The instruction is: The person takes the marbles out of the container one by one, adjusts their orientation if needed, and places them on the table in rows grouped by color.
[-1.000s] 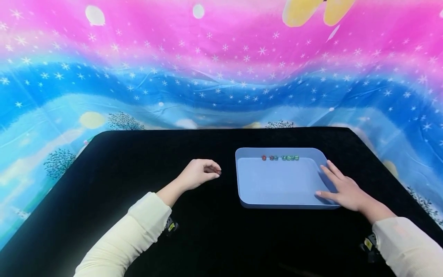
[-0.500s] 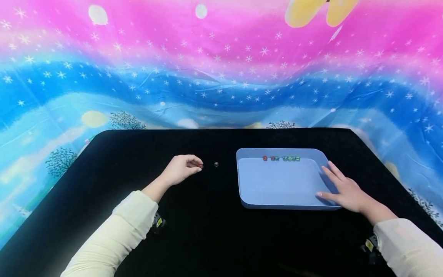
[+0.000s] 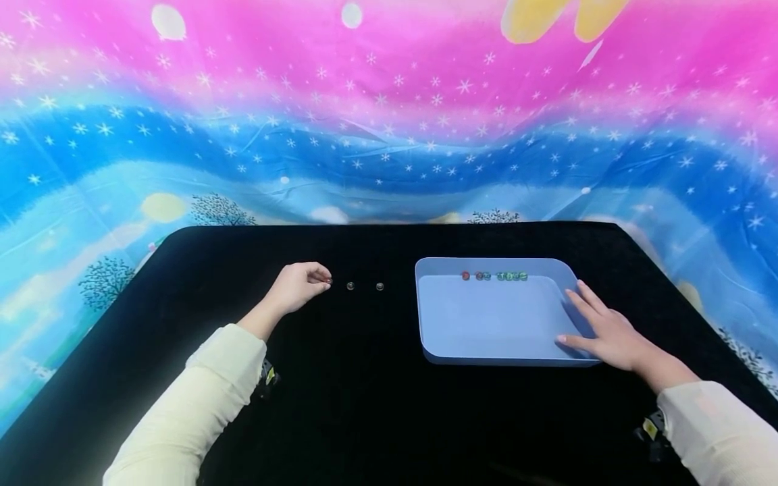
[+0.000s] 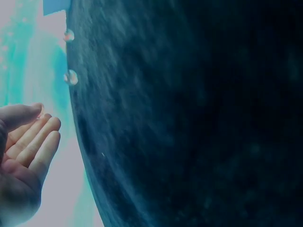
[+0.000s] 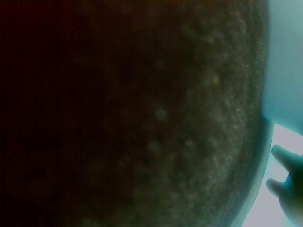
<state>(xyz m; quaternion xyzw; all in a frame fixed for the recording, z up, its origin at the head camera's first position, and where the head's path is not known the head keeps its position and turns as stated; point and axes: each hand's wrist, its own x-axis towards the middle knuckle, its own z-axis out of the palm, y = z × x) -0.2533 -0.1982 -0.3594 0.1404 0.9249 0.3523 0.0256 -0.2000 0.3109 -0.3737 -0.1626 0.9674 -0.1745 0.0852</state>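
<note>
Between thumb and fingertips my left hand (image 3: 296, 287) pinches a small glass marble (image 3: 329, 281), low over the black cloth. Most of that marble is hidden by the fingers; in the left wrist view its pale edge shows at the thumb tip. Two clear marbles (image 3: 350, 286) (image 3: 379, 287) lie apart in a row to the right of this hand. A blue tray (image 3: 486, 324) stands farther right, with several red and green marbles (image 3: 509, 276) lined up along its far wall. My right hand (image 3: 610, 337) rests at the tray's right side, fingers spread and reaching over the rim.
A black cloth (image 3: 365, 405) covers the table, and the tray sits on its right half. Behind the far edge hangs a pink and blue printed curtain (image 3: 365, 121).
My left hand has moved left and slightly back, leaving two marbles behind it on the cloth one after the other. My right hand and the tray have stayed in place.
</note>
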